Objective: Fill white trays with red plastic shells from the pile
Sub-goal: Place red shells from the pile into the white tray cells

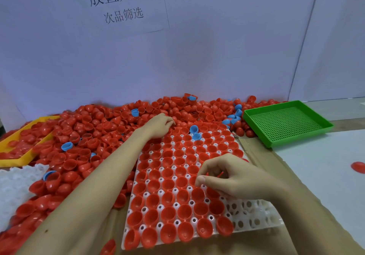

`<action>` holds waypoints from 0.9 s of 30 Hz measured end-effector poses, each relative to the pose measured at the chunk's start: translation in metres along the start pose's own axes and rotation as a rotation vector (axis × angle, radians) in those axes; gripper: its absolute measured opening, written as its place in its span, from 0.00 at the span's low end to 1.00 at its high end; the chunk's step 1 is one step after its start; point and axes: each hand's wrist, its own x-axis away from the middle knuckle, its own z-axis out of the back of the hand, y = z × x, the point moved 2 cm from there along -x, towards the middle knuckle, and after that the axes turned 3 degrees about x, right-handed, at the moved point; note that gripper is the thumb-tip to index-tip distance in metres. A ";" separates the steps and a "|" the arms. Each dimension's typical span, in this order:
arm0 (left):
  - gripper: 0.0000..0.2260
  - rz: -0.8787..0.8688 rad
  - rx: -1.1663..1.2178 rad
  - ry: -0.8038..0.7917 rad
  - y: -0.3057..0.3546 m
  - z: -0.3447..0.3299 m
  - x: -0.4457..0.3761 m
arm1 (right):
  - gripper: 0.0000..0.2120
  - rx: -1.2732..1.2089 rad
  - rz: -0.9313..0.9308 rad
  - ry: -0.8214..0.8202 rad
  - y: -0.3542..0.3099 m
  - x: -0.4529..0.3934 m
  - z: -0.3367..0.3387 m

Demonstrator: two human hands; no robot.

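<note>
Nearest, the white tray (254, 215) lies on the table with most pockets already holding red shells (167, 213); the bare pockets show at its near right corner. Just above them the right hand (233, 177) hovers over the tray's middle right, its grip pinched together on a shell (219, 175) whose thin red rim peeks between thumb and fingers. Two blue shells (194, 133) sit among the far rows of the tray, and more blue ones are scattered in the pile (98, 128) beyond.

Farther off, the left hand (161, 123) rests on the pile at the tray's far edge, fingers curled into the shells; whether its grip has closed on one I cannot tell. A yellow tray (13, 162) lies half buried at far left, a green tray (286, 122) at far right.

The risks, as I judge them: a shell dropped tilted would sit crooked in its pocket, blue shells could get left in the rows, and the left hand raking the pile could spill loose shells onto filled pockets.
</note>
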 end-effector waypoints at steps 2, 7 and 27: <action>0.17 0.024 0.072 -0.007 -0.003 0.000 -0.002 | 0.08 -0.001 0.010 0.008 0.000 -0.001 -0.001; 0.13 0.032 0.182 0.175 -0.007 0.013 0.013 | 0.09 -0.056 0.034 0.087 0.000 -0.002 0.001; 0.19 -0.277 0.712 0.425 0.071 -0.019 0.205 | 0.05 -0.244 0.072 0.294 -0.008 -0.013 -0.011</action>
